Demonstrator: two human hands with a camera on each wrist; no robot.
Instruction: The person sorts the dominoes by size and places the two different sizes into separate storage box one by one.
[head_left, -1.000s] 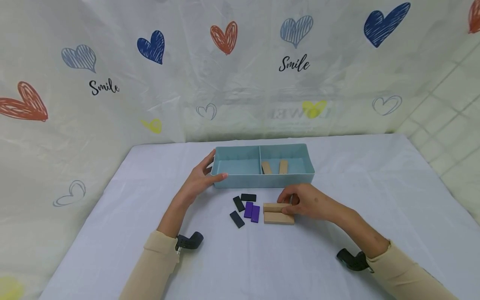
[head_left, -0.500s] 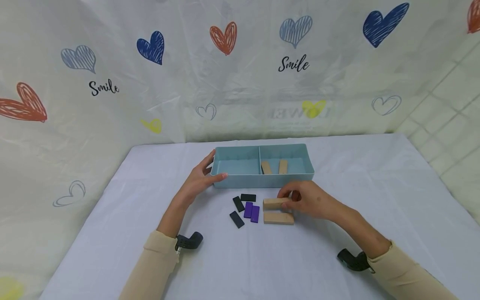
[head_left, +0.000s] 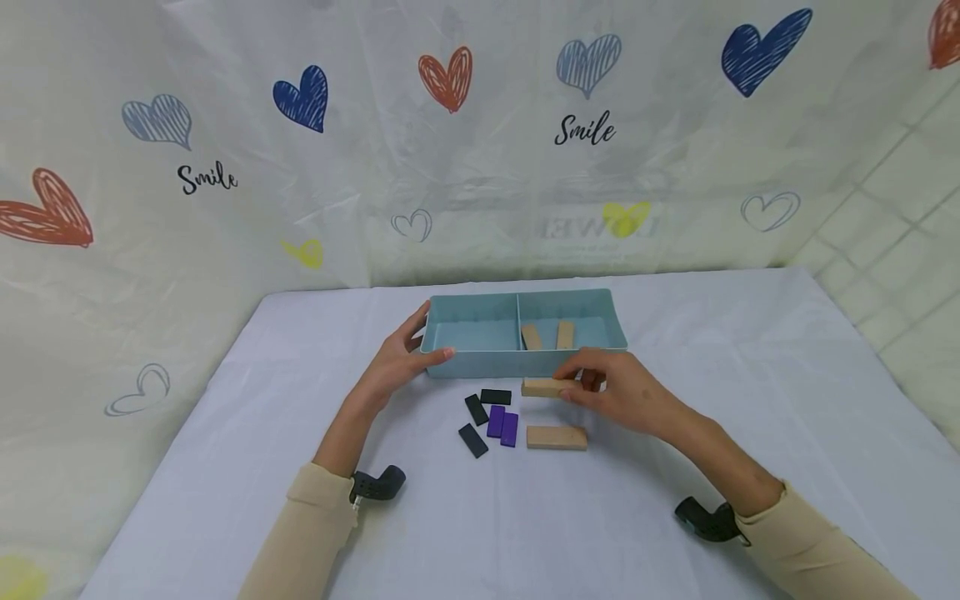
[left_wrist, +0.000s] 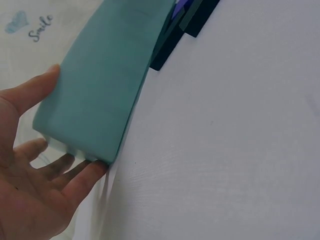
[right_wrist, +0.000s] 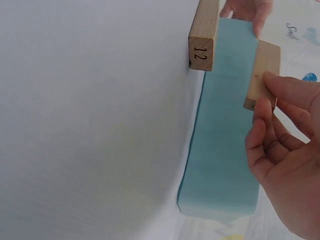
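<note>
Your right grip [head_left: 618,392] pinches one end of a wooden block [head_left: 542,388], with the blue box [head_left: 471,335] just ahead held by your left grip [head_left: 397,361], apparently a transfer step whose next move calls for lifting over the near wall [head_left: 483,365].

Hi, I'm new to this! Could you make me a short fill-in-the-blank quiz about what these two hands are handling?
1. The left hand holds a blue tray divided into ____ compartments.
2. The right hand pinches a wooden block, while the other block shows the number ____ on its end.
3. Two small tiles beside the black tiles are ____.

Missing words: two; 12; purple.
</note>
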